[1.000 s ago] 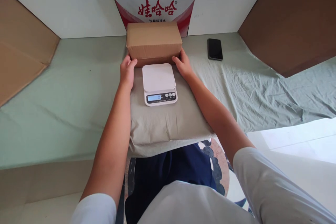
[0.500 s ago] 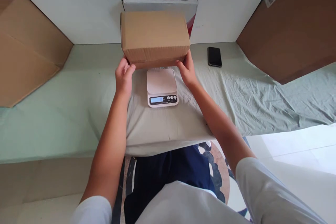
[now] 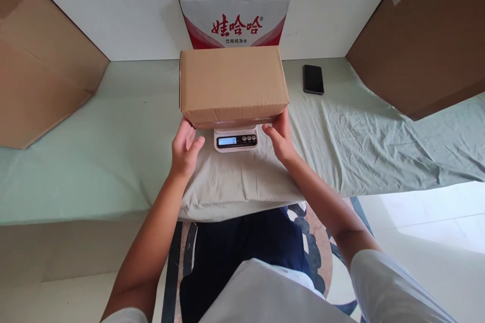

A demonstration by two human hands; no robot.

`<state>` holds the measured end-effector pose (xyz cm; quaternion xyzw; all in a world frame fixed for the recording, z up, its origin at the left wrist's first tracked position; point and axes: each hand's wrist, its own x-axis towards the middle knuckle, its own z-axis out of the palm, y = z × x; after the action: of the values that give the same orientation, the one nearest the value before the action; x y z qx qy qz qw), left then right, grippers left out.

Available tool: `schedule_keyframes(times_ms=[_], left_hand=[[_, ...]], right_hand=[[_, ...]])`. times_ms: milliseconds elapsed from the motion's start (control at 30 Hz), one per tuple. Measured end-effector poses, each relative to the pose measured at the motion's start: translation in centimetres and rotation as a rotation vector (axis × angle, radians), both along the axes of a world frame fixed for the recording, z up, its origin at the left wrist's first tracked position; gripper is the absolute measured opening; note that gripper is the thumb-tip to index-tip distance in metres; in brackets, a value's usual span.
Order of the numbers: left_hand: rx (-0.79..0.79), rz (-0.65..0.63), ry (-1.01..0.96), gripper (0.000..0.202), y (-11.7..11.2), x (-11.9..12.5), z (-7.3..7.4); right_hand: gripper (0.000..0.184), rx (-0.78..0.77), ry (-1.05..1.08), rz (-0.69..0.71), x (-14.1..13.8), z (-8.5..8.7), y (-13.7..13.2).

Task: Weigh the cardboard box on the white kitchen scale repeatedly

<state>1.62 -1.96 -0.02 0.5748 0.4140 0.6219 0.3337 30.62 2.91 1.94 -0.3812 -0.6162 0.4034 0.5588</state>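
A closed brown cardboard box [image 3: 234, 81] is held level between my two hands, over a white digital kitchen scale [image 3: 237, 147]. My left hand [image 3: 184, 150] supports its lower front left corner, fingers tucked beneath and thumb apart from the front face. At the lower right corner, my right hand [image 3: 281, 136] grips it the same way, fingertips hidden behind the cardboard. The box covers most of the weighing plate. Only the scale's front panel shows, with a lit display reading 0 and round buttons. Whether box and plate touch, I cannot tell.
A black phone [image 3: 313, 79] lies to the right on the green cloth [image 3: 132, 126]. Large cardboard boxes stand at the left [image 3: 45, 60] and right [image 3: 424, 45]. Behind is a white and red carton [image 3: 237, 7] between white panels [image 3: 109, 15].
Both hands have brought the box down and closer to me, over the scale's plate. The red lettering on the carton behind has come into view. The display still reads 0.
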Motion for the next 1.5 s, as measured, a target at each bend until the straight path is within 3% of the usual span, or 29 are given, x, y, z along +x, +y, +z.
schedule_keyframes(times_ms=[400, 700, 967, 1233, 1500], left_hand=[[-0.057, -0.093, 0.038, 0.088, 0.6, -0.4, -0.1], [-0.062, -0.144, 0.104, 0.100, 0.9, -0.9, -0.7], [-0.079, -0.153, 0.107, 0.095, 0.9, -0.9, -0.7], [-0.080, -0.168, 0.101, 0.095, 1.1, -1.0, -0.9], [-0.078, -0.179, 0.098, 0.096, 1.0, -0.9, -0.6]], right_hand=[[0.100, -0.126, 0.098, 0.016, -0.3, -0.5, 0.9], [0.082, -0.137, 0.152, -0.001, -0.4, -0.5, 0.9], [0.070, -0.126, 0.148, 0.005, -0.2, -0.4, 0.6], [0.086, -0.092, 0.109, 0.015, 0.0, -0.9, 1.1], [0.088, -0.078, 0.062, 0.016, 0.3, -1.6, 1.5]])
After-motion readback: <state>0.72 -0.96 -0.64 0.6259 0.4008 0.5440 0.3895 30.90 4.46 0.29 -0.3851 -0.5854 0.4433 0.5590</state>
